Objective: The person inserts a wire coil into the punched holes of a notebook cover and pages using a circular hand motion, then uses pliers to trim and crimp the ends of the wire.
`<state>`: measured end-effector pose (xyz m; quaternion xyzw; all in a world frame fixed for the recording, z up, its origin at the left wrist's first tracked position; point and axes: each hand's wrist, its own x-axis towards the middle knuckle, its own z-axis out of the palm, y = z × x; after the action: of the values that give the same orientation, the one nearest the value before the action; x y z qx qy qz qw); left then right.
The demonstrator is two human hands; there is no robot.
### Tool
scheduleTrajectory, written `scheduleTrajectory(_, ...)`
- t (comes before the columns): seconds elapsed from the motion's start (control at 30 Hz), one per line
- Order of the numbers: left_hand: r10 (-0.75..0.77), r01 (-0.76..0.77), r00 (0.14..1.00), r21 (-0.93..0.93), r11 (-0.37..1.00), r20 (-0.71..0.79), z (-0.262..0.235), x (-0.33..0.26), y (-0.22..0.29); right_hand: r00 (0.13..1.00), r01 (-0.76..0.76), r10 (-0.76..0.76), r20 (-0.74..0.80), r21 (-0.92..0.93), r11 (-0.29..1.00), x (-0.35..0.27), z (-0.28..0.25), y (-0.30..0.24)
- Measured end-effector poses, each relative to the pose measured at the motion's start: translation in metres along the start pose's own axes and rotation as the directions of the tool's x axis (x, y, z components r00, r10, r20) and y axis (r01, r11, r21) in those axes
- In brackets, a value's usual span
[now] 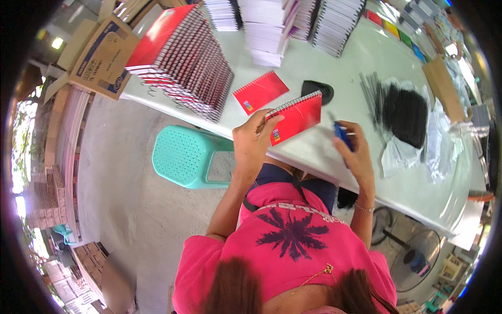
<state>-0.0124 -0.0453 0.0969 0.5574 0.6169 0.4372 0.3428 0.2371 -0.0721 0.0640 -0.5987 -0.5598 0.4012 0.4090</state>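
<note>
- Currently, head view (only one avail.): a red notebook (pixel 300 119) is held tilted over the front edge of the white table (pixel 358 63), cover up, w/ its coil binding (pixel 294 104) along the far edge.
- Notebook's left end is pinched by the left hand (pixel 251 142), thumb on the cover, other fingers behind; grip looks firm.
- A blue-handled tool (pixel 342 136) is gripped in the right hand (pixel 360 156), fingers curled round it. Its tip is blurred, so pliers vs. cutter can't be told for sure, nor whether its jaws are parted.
- Tool is kept just right of the notebook, apart from it; no contact seen.
- Step in hand, as judged: coil end is prob. being trimmed or tidied, one notebook at a time.
- Next move, if so, calls for the notebook to be held steady & the tool tip to be lined up w/ the coil's right end, w/o the cover being nicked.
- Beyond the held one, a second red notebook (pixel 261 92) is laid flat; a small black object (pixel 320 91) is partly hidden behind the held notebook.
- To the left, a tall stack of red notebooks (pixel 191 65) is piled; to the right, a bundle of thin black strands (pixel 408 118), poss. spare coils, is placed on plastic.
</note>
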Motion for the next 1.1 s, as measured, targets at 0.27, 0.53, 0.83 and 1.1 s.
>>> scheduleTrajectory(0.27, 0.358, -0.31, 0.845, 0.183, 0.933, -0.397, -0.107, 0.029, 0.096, 0.872, 0.016, -0.32, -0.37, -0.631, 0.775, 0.021, -0.007, 0.055)
scheduleTrajectory(0.53, 0.44, -0.469, 0.809, 0.024, 0.883, -0.389, -0.206, 0.127, 0.096, 0.864, 0.041, -0.324, -0.385, -0.587, 0.808, 0.017, -0.006, 0.053)
scheduleTrajectory(0.83, 0.333, -0.276, 0.791, 0.186, 0.943, -0.514, -0.221, 0.133, 0.046, 0.881, 0.048, -0.302, -0.364, -0.567, 0.823, 0.013, -0.009, 0.05)
scheduleTrajectory(1.1, 0.271, -0.227, 0.838, 0.15, 0.962, -0.474, -0.207, 0.124, 0.043, 0.888, 0.029, -0.282, -0.363, -0.567, 0.823, 0.013, -0.011, 0.048)
